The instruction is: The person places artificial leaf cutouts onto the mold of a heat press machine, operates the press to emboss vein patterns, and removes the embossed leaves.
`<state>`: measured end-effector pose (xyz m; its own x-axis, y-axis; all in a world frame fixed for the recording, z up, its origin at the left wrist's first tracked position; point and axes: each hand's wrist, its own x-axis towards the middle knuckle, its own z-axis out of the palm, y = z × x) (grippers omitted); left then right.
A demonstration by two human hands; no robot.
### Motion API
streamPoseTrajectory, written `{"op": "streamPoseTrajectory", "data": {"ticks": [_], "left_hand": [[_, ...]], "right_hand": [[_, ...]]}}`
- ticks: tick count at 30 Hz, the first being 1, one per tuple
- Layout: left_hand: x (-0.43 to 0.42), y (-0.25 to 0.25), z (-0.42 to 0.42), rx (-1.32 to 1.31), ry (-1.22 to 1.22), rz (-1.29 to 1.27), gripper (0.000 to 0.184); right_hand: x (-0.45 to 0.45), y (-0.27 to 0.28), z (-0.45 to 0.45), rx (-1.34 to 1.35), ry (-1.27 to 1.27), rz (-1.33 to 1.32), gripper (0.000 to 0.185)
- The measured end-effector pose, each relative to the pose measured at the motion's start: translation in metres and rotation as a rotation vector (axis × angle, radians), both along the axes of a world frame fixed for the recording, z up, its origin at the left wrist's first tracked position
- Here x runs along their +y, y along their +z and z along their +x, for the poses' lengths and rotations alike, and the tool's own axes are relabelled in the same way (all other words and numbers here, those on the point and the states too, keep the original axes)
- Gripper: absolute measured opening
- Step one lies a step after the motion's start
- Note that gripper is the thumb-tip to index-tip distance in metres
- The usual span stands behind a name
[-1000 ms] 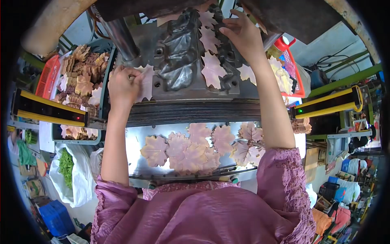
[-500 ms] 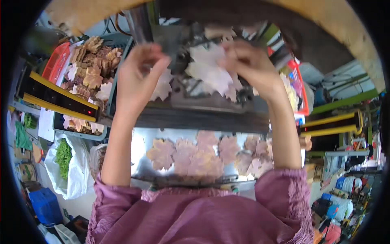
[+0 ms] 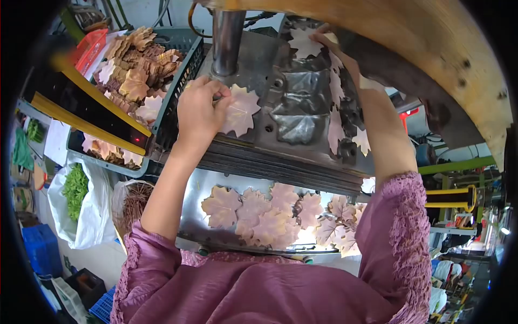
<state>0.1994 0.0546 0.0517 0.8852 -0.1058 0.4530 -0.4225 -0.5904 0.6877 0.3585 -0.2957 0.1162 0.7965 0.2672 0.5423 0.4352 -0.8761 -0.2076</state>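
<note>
My left hand [image 3: 204, 107] is closed, its fingertips against the left edge of a pinkish leaf [image 3: 241, 110] on the metal plate; whatever is between them is hidden. Farther back, my right hand [image 3: 333, 44] pinches the right edge of a pale leaf [image 3: 304, 43] lying over the far end of the dark metal mould [image 3: 303, 102]. A row of pink leaves [image 3: 335, 89] runs along the mould's right part, partly behind my right forearm. Another pale leaf [image 3: 361, 141] lies to the right of the mould.
Several leaves [image 3: 270, 218] lie on the shiny tray near my body. A green crate [image 3: 186, 81] of stacked leaves stands left, behind a yellow-black bar [image 3: 89, 102]. A steel column [image 3: 225, 43] rises behind my left hand. A dark press part [image 3: 410, 75] overhangs the right side.
My right hand has moved from above the middle of the mould, with a pale leaf, to its far end. My left hand has come down beside the pinkish leaf. The view has turned.
</note>
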Motion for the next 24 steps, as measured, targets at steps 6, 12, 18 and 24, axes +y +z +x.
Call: {"op": "streamPoseTrajectory", "data": {"ticks": [6,12,18,24], "left_hand": [[-0.015,0.04,0.011,0.103,-0.128,-0.512,0.003],[-0.049,0.037,0.031,-0.085,-0.165,-0.309,0.009],[-0.06,0.045,0.033,-0.088,-0.189,-0.223,0.01],[-0.051,0.04,0.036,0.329,-0.381,-0.504,0.018]], "right_hand": [[0.022,0.001,-0.027,0.196,-0.041,0.177,0.043],[0.056,0.023,-0.082,0.366,0.039,0.449,0.036],[0.041,-0.008,-0.09,0.473,0.041,0.762,0.031],[0.039,0.0,-0.083,0.359,0.095,0.453,0.032]]}}
